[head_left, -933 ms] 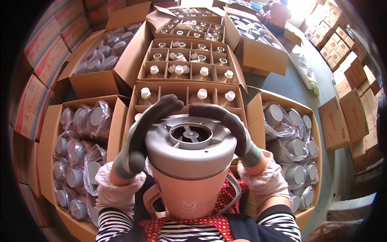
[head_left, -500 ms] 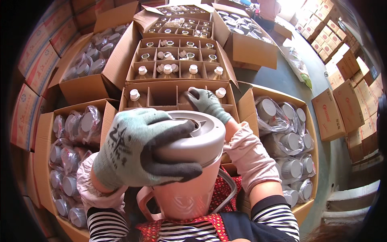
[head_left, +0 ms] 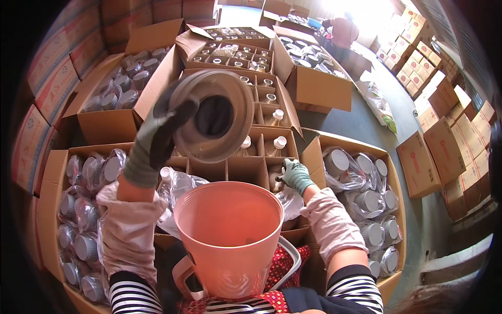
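Note:
My left hand [head_left: 163, 138], in a grey-green glove with dark palm, holds the round grey lid [head_left: 238, 112] by its edge. Tilted, the lid shows a dark round middle and hangs in the air over the divided carton [head_left: 208, 168]. Close to my body stands a pink jug [head_left: 230, 267], its top uncovered, with a handle at its left side and a grey bail handle at its right. My gloved right hand [head_left: 297, 177] reaches into the carton's right compartment, fingers closed at the top of a clear bottle [head_left: 274, 183]; the fingertips partly hide it.
Several plastic-wrapped grey-lidded jars fill open cartons at left [head_left: 86, 248] and right [head_left: 372, 230]. Farther off are more divided cartons of white-capped bottles [head_left: 277, 116]. Closed boxes [head_left: 419, 165] stack along the right. A person [head_left: 344, 34] works at the back.
My left hand has lifted the grey lid off the pink jug, up and away, uncovering its inside. My right hand has moved nearer and to the right. The view has shifted.

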Action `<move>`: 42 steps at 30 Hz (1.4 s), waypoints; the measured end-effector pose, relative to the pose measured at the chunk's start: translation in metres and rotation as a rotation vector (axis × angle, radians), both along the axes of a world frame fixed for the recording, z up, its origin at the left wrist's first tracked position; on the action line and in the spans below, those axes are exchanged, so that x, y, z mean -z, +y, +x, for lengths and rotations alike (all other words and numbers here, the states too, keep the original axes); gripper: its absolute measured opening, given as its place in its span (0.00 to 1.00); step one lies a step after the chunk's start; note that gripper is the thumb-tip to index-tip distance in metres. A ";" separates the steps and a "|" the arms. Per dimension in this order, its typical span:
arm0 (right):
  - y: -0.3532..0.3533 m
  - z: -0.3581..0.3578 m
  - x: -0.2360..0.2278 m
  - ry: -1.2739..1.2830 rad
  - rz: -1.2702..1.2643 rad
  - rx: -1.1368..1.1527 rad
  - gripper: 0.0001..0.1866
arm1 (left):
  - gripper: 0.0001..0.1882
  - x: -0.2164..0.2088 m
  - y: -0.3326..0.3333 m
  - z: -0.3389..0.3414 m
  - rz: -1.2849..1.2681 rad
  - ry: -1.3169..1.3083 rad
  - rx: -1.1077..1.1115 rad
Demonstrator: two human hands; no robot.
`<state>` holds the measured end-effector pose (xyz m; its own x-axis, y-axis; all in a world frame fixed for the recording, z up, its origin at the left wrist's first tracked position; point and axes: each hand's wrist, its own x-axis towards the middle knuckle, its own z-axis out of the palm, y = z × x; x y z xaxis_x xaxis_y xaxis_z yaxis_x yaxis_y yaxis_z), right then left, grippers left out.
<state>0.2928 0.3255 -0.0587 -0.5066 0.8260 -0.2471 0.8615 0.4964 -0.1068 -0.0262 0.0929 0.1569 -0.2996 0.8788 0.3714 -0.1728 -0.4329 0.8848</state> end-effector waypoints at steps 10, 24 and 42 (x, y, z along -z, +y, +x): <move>-0.067 0.028 -0.236 0.476 0.521 -0.353 0.25 | 0.26 0.142 -0.022 0.019 -0.070 -0.893 0.757; -0.179 -0.004 -0.232 1.560 -0.416 -0.444 0.29 | 0.25 0.033 -0.065 0.002 0.385 -0.731 0.548; -0.175 -0.030 -0.179 1.514 0.132 -0.442 0.20 | 0.32 0.057 -0.146 0.054 -0.062 -0.209 0.133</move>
